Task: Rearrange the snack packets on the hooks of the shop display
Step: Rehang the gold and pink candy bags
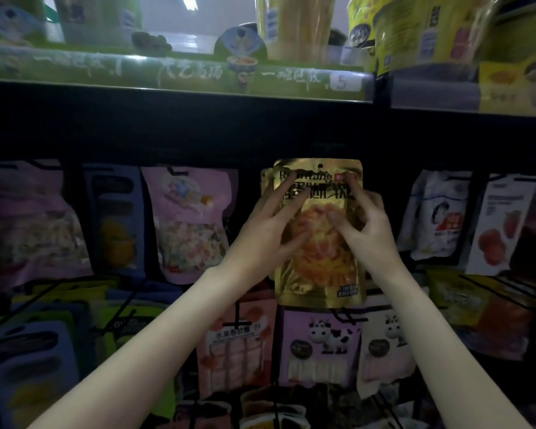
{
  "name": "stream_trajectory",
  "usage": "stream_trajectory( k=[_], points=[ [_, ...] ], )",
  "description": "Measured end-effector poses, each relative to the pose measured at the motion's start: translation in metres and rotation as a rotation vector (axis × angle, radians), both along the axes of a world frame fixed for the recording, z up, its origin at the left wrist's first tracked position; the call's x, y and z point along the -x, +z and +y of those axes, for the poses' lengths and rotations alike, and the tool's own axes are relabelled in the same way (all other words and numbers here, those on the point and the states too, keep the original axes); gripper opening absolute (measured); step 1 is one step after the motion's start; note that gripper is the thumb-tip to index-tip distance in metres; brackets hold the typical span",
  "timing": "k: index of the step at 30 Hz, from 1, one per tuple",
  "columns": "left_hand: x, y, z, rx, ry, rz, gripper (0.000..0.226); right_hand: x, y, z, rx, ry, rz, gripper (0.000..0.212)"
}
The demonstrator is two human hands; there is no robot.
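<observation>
A gold snack packet (319, 274) with black lettering and an orange food picture hangs at the middle of the display, with at least one more gold packet behind it. My left hand (268, 230) grips its left edge, fingers spread over the front and thumb near the picture. My right hand (364, 221) holds the right edge, fingers curled onto the front. The small hang hole (320, 165) at the packet's top shows against the dark backboard; the hook itself is hidden.
Pink and purple packets (189, 224) hang to the left, white packets (437, 218) to the right. Below hang cow-print purple packets (321, 345) and a pink packet (235, 348) on black wire hooks (237, 323). A shelf (180, 78) with noodle cups runs overhead.
</observation>
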State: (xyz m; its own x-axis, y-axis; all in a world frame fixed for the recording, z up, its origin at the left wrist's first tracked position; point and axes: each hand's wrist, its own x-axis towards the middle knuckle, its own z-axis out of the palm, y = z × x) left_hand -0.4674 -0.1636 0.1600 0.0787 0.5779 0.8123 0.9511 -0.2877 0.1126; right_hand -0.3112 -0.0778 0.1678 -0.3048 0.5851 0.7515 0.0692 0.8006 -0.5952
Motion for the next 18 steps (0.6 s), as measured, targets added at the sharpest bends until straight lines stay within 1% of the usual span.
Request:
stream_trajectory(
  k=[4,9,11,14,18],
  points=[
    [-0.005,0.001,0.001,-0.011,0.018,-0.005,0.064,-0.007,0.007,0.004,0.056,0.080,-0.013,0.070],
    [-0.011,0.003,0.003,-0.041,0.082,-0.001,0.062,-0.012,0.019,0.007,0.078,0.110,-0.062,0.064],
    [-0.014,0.007,0.003,-0.044,0.089,-0.008,0.062,-0.014,0.022,0.007,0.093,0.117,-0.081,0.064],
    [-0.019,0.012,0.003,-0.039,0.106,-0.022,0.062,-0.018,0.025,0.006,0.149,0.188,-0.086,0.065],
    [-0.022,0.021,0.004,-0.055,0.184,0.052,0.061,-0.024,0.027,0.004,0.228,0.276,-0.076,0.060]
  ],
)
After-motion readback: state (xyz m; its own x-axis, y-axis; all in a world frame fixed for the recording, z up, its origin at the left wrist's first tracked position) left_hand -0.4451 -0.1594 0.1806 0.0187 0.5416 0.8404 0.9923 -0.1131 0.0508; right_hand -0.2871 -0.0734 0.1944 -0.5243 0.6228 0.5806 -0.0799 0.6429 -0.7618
